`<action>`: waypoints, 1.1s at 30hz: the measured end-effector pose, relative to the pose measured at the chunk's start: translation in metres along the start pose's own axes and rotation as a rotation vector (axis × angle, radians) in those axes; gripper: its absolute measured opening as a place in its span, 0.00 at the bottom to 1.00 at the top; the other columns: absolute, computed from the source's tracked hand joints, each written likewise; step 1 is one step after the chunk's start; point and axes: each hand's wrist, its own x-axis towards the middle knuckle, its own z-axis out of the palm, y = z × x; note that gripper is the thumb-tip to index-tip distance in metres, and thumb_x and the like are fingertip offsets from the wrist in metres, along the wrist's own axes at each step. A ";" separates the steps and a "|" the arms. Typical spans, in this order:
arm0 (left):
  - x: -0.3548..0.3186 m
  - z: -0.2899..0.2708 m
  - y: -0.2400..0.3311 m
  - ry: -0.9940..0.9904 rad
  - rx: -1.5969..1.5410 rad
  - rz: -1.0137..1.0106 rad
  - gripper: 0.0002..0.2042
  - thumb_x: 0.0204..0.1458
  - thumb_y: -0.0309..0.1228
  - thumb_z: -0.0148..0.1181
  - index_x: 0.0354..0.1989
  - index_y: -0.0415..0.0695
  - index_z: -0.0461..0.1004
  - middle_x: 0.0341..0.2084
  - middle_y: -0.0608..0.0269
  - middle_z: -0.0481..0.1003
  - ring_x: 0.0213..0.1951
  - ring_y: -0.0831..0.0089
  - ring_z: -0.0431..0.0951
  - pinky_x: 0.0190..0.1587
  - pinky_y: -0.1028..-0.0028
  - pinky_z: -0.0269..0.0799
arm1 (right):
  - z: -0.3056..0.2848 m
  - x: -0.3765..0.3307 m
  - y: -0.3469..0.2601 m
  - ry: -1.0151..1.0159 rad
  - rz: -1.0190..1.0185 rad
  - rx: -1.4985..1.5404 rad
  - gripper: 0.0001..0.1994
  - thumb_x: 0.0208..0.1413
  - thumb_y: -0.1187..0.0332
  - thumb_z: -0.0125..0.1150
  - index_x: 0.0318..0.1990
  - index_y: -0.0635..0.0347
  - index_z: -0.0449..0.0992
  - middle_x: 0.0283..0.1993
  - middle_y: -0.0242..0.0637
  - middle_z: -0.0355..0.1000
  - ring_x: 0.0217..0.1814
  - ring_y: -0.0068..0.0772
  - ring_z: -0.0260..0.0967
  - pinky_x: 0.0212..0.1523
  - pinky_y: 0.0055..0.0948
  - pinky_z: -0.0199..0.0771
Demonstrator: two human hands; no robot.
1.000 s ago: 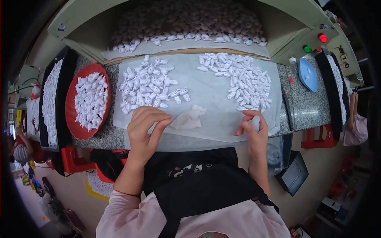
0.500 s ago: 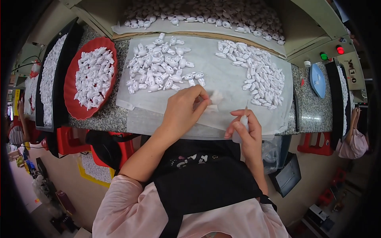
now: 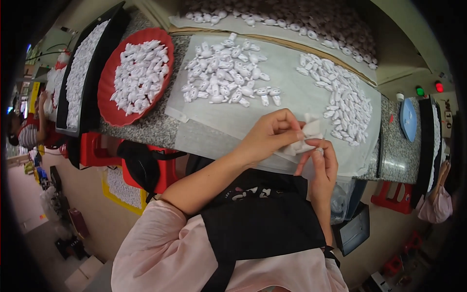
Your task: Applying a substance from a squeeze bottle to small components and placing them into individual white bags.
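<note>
My left hand (image 3: 273, 137) pinches a crumpled white tissue (image 3: 313, 128) between thumb and fingers, above the near part of the white sheet. Close beside it, my right hand (image 3: 322, 168) is closed around the small needle-tipped bottle; fingers hide most of it, and its tip is at the tissue. Beyond my hands lie two groups of small white pieces. On the left are rabbit-like figures (image 3: 226, 73) with long ears and dark face marks; two lie side by side at the group's right edge. To the right are plain elongated white pieces (image 3: 344, 104).
A red scalloped tray (image 3: 108, 92) of white pieces and a long black tray (image 3: 63, 124) stand at the left. A shelf of white figures (image 3: 292, 30) spans the back. At the right are a blue dish (image 3: 407, 119) and another black tray (image 3: 424, 165). Other people sit at both sides.
My hands have come together: the left moved right with the tissue, and the right brought the bottle's tip to it. The whole view has shifted and tilted.
</note>
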 end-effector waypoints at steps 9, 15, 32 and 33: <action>0.000 -0.001 0.001 0.032 -0.118 -0.163 0.04 0.46 0.27 0.54 0.28 0.39 0.71 0.22 0.69 0.71 0.27 0.85 0.68 0.31 0.85 0.62 | 0.001 0.005 0.008 0.046 -0.076 -0.019 0.07 0.52 0.69 0.45 0.31 0.64 0.64 0.23 0.38 0.64 0.18 0.24 0.61 0.22 0.18 0.61; -0.001 -0.007 0.006 0.205 -0.069 0.072 0.03 0.46 0.26 0.54 0.26 0.40 0.71 0.23 0.68 0.72 0.28 0.83 0.70 0.35 0.83 0.63 | -0.009 0.002 0.005 0.083 -0.077 -0.034 0.06 0.52 0.70 0.47 0.29 0.65 0.65 0.25 0.38 0.66 0.18 0.23 0.61 0.23 0.18 0.61; -0.003 0.015 0.004 0.130 0.202 0.071 0.04 0.45 0.26 0.56 0.25 0.38 0.71 0.17 0.70 0.69 0.19 0.87 0.64 0.21 0.86 0.58 | -0.022 0.006 -0.011 0.215 -0.063 -0.061 0.06 0.42 0.79 0.55 0.29 0.66 0.67 0.24 0.33 0.66 0.18 0.19 0.60 0.20 0.16 0.58; -0.002 0.013 0.003 0.138 0.206 0.074 0.04 0.45 0.26 0.56 0.25 0.38 0.71 0.17 0.70 0.69 0.19 0.87 0.64 0.21 0.86 0.58 | -0.025 0.006 -0.009 0.208 -0.059 -0.057 0.06 0.41 0.80 0.56 0.29 0.66 0.67 0.23 0.33 0.65 0.18 0.19 0.59 0.19 0.16 0.58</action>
